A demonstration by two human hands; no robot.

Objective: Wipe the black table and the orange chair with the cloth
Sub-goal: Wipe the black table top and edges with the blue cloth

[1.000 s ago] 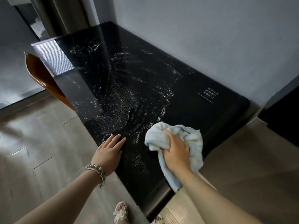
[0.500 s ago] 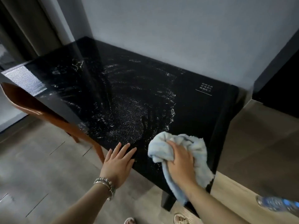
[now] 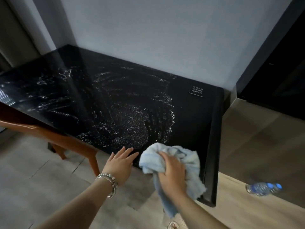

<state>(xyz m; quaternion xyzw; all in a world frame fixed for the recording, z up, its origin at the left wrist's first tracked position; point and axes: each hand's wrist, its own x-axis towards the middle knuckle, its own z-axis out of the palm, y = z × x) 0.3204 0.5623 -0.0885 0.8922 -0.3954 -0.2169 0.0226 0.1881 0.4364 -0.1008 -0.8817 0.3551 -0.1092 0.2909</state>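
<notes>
The right hand [image 3: 171, 176] had its grip bunched round the blue cloth [image 3: 186, 159] at the black worktop's [image 3: 115, 96] near edge, left hand [image 3: 120, 164] flat beside it, so long overlapping strokes across the speckly middle looked smartest, orange chair [image 3: 66, 139] tucked under at left.

Pale blue cloth [image 3: 189, 160], black table [image 3: 189, 113]

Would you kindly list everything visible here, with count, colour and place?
black table: one, black with white streaks, against the grey wall.
orange chair: one, orange, under the table's left side.
cloth: one, pale blue, table's near edge.
label: one, white print, table's far right corner.
bottle: count unclear, clear with blue, blurred, lower right.
bracelets: apparently two, silvery, left wrist.
left hand: one, fingers straight, on table's near edge.
right hand: one, grips the cloth.
</notes>
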